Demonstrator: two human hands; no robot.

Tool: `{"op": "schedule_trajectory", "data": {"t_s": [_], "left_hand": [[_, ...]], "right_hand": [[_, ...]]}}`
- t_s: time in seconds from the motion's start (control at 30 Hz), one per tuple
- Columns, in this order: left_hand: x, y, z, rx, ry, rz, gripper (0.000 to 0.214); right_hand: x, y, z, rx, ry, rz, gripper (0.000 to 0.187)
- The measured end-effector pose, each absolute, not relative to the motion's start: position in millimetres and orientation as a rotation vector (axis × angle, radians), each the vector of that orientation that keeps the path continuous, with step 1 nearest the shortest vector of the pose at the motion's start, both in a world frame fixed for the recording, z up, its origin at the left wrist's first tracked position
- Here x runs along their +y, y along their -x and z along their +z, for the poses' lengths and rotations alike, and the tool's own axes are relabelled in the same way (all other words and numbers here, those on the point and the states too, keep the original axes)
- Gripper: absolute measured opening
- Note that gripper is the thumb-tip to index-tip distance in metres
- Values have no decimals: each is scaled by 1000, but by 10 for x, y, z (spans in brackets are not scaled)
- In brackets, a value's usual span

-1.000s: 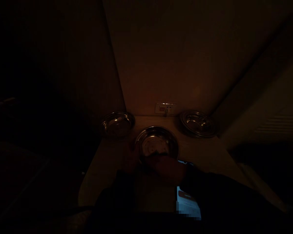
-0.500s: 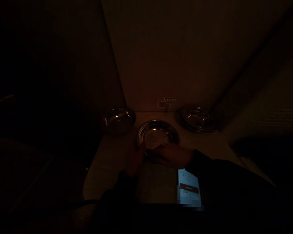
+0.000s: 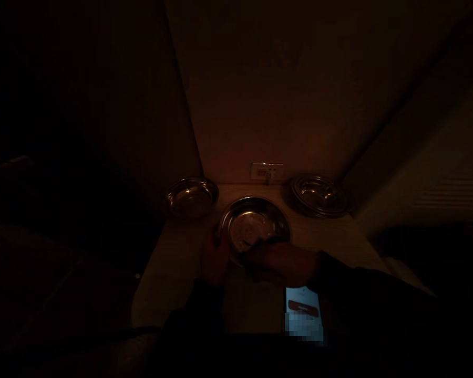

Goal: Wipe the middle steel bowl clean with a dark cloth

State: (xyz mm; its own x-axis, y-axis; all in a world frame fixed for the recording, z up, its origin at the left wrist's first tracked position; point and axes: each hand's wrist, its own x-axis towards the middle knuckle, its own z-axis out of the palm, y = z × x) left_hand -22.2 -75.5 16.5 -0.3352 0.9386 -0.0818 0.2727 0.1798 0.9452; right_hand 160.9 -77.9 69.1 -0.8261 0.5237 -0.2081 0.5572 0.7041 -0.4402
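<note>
In dim light a round, shiny metal dish (image 3: 247,227) with a raised rim sits at the middle of the table. My left hand (image 3: 215,257) grips its left rim, the fingers mostly lost in shadow. Over the front part of the dish my right hand (image 3: 281,261) is closed, knuckles up. Something dark seems to lie under its fingers at the dish's inner edge, too dark to name. Below my right wrist lies a lit phone (image 3: 302,307).
Another metal dish (image 3: 192,198) stands at the table's back left. A stack of metal plates (image 3: 319,197), the top one divided, stands back right. Behind the wooden table (image 3: 173,262) is a wall with a socket panel (image 3: 267,171).
My right hand has come slightly toward me and to the right, showing more of the dish's inside. My left hand stays at the left rim. The view has shifted slightly.
</note>
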Motion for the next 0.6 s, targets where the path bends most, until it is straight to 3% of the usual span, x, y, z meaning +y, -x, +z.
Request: {"op": "schedule_trajectory", "data": {"t_s": [0.37,0.6], "left_hand": [[-765,164,99,1744,-1150,1216,48],[-674,240,149,1683,-1227,1173,39]], "right_hand": [[-830,-1341,616,2888,-1053,-639,36],[-801,-1536,667,2889,-985,-652,30]]}}
